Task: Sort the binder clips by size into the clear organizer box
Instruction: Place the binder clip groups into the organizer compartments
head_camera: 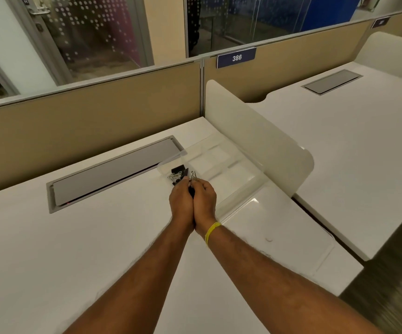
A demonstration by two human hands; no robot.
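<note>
Black steel and silver wire show between the two hands: a black binder clip with silver wire handles is held where the palms meet. The left hand and the right hand are pressed side by side, heel to heel, with the fingers curled inward round the clip. Its handles stick up past the fingertips. I cannot tell whether more than one clip is in that grip.

Just beyond the fingertips lies a small pile of black binder clips with tangled wire loops. It sits at the near left corner of the clear plastic organizer box; whether it is inside a compartment or just outside the wall is unclear. The box stands open on the white desk, right beside the foot of a white rounded divider panel. Its clear lid lies flat to the near right.

A yellow wristband circles the right wrist. A grey rectangular cable flap is set into the desk to the left. Behind stands a tan partition wall, and the section to its right carries a blue sign reading 386.
</note>
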